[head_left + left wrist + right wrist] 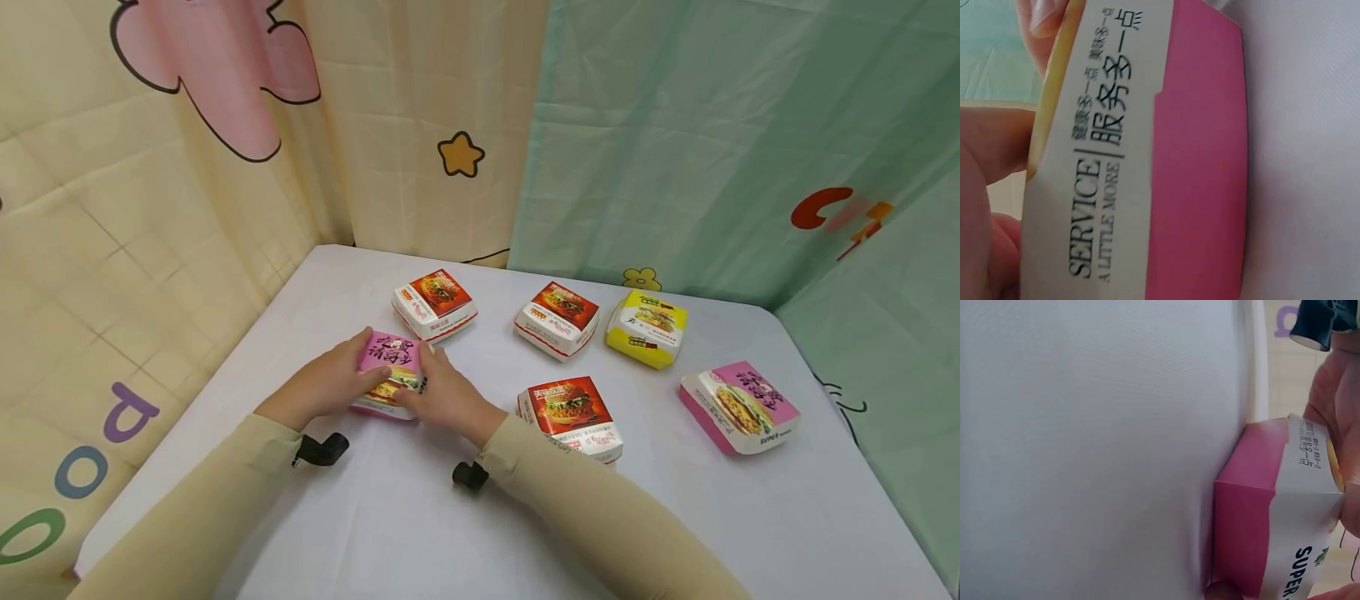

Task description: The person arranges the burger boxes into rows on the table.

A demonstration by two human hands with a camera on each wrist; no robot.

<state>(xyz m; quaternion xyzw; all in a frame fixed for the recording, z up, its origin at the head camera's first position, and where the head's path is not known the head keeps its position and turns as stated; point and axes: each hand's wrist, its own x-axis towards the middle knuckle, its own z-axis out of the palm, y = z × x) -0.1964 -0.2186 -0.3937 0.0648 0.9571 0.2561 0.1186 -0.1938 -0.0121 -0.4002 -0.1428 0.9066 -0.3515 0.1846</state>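
A pink and white burger box (392, 353) lies on the left part of the white table, a burger picture on its lid. My left hand (324, 385) grips its left side, the thumb over the lid. From the right, my right hand (454, 402) holds the same box, its thumb also on top. The left wrist view gives the near side of the burger box (1194, 150), pink below and white with print above. Seen from the right wrist, a corner of the burger box (1244, 519) is close to the tabletop, with a fingertip at its lower edge.
Behind stands a red and white burger box (435, 305). Further right are another red box (557, 320), a yellow box (647, 327) and a pink box (741, 407). One red box (570, 414) lies beside my right forearm. Printed curtains (420, 83) border the table (390, 517).
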